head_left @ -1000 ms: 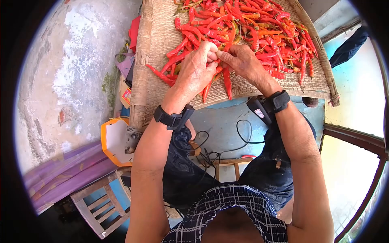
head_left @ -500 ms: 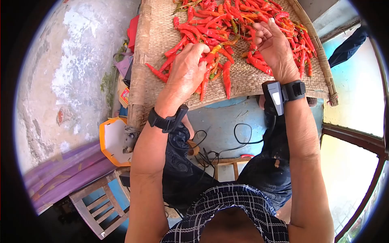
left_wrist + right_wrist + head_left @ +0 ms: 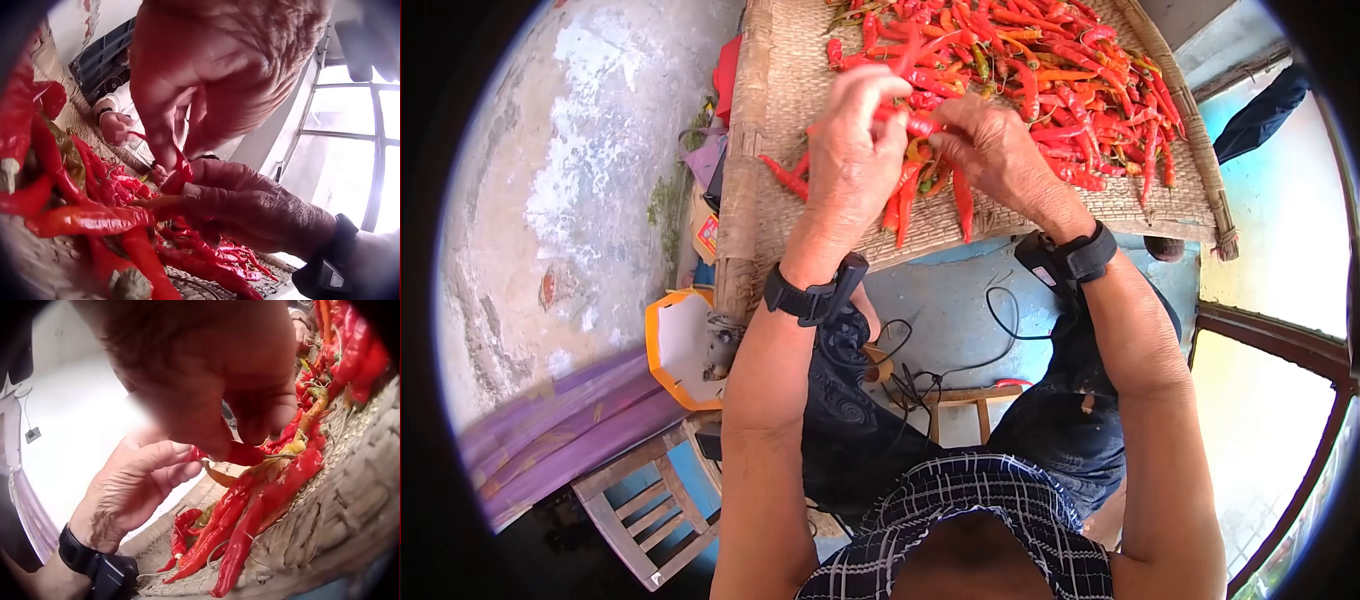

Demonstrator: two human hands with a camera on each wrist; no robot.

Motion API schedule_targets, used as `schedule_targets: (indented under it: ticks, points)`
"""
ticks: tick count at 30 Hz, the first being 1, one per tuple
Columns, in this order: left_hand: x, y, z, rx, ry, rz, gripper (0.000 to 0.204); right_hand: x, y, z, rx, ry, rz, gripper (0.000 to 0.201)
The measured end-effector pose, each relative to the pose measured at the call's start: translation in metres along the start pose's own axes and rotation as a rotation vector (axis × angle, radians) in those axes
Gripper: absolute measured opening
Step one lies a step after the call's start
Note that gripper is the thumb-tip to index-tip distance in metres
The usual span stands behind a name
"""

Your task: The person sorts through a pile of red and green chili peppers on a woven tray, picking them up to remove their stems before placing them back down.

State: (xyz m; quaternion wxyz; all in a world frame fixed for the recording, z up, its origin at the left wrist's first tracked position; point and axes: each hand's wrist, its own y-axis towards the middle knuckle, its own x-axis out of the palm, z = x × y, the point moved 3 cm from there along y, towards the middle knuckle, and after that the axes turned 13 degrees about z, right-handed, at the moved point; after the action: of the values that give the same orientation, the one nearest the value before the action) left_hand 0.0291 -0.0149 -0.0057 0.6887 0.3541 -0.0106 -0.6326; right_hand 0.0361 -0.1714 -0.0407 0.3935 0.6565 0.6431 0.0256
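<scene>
Held up between both hands, over the near part of the tray: a glossy red chili pepper (image 3: 918, 124). Pinched at one end by the thumb and fingers of the left hand (image 3: 850, 150), gripped at the other by those of the right hand (image 3: 998, 155). Partly hidden behind the fingers in both wrist views. Sticking up past the left fingers, a blurred red pepper (image 3: 910, 52); cannot tell whether held too.

Just below the hands, a few loose red, orange and yellow peppers (image 3: 965, 208), lying on the pale woven straw tray (image 3: 746, 130) near its front edge. Beyond and to the right, a broad heap of red peppers (image 3: 1090, 100), mixed with orange and greenish ones. Farther off across the tray, in the left wrist view, another person's hand (image 3: 117, 128).

Below the tray, a looped black cable (image 3: 1012, 352) and a small wooden stool (image 3: 972, 399). At the left, a white box with an orange rim (image 3: 685, 350), set before a patchy plastered wall (image 3: 590, 160).

Both forearms stretched forward from the body, wrists brought inward over the tray's near edge. Fingers bent, fingertips close together. Around each wrist, a black strap with a dark device.
</scene>
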Motion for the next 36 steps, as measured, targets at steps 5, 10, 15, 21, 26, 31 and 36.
schedule_targets:
  ticks: [5,10,15,21,26,31,36]
  points:
    - [-0.017,0.006,0.002,0.089,0.141,0.107,0.022,-0.011,0.005,0.029,0.486,0.320,0.037,0.020]
    - [0.002,-0.020,-0.009,0.209,0.353,-0.254,0.023,-0.017,0.006,0.026,0.616,0.460,0.027,0.020]
    - [0.006,-0.017,-0.010,0.121,0.384,-0.319,0.021,-0.037,0.018,0.041,0.723,0.870,0.273,0.018]
    - [0.008,-0.017,-0.006,0.049,0.385,-0.433,0.013,-0.048,0.009,0.069,0.940,0.935,0.461,0.017]
    - [0.009,-0.006,-0.009,0.045,0.332,-0.233,0.014,-0.005,0.000,0.025,0.355,0.196,0.086,0.019]
    - [0.007,0.003,-0.004,-0.076,0.071,-0.163,0.015,0.001,0.001,0.006,0.111,-0.004,-0.065,0.013]
    - [0.003,0.000,-0.014,-0.169,-0.056,-0.144,0.016,-0.011,0.009,0.023,0.260,0.116,-0.103,0.013]
